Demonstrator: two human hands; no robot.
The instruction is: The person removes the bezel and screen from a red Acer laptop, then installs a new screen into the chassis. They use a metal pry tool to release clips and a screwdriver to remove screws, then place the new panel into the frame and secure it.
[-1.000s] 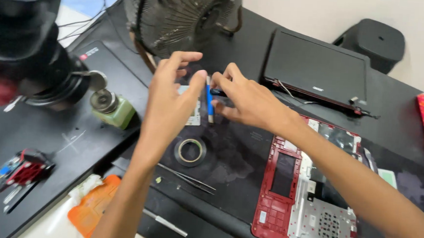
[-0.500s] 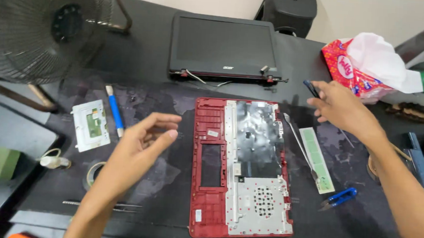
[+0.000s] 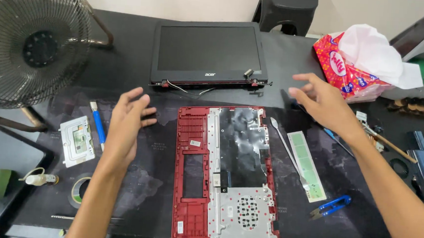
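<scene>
A red laptop base shell [image 3: 196, 172] lies face down in the middle of the dark mat, its silver metal plate showing. Behind it rests the detached laptop screen panel [image 3: 209, 50] with loose cables at the hinge. My left hand [image 3: 125, 126] hovers just left of the shell, fingers loosely curled and holding nothing, next to a blue-handled tool [image 3: 97, 122] and a grey touchpad board [image 3: 76, 140]. My right hand [image 3: 321, 101] hangs open above the mat to the right of the shell, near a thin metal spudger [image 3: 288, 150] and a pale green strip [image 3: 307, 164].
A large fan [image 3: 30, 39] stands at the left. A pink tissue pack [image 3: 357, 64] sits at the back right. Blue snips [image 3: 331, 207] lie front right, a tape roll [image 3: 79, 190] front left, and brushes and tools [image 3: 392, 142] crowd the right edge.
The view has closed in on the red shell. My left hand moved up beside the shell's top left corner. My right hand drew back left from the tools, now empty and open.
</scene>
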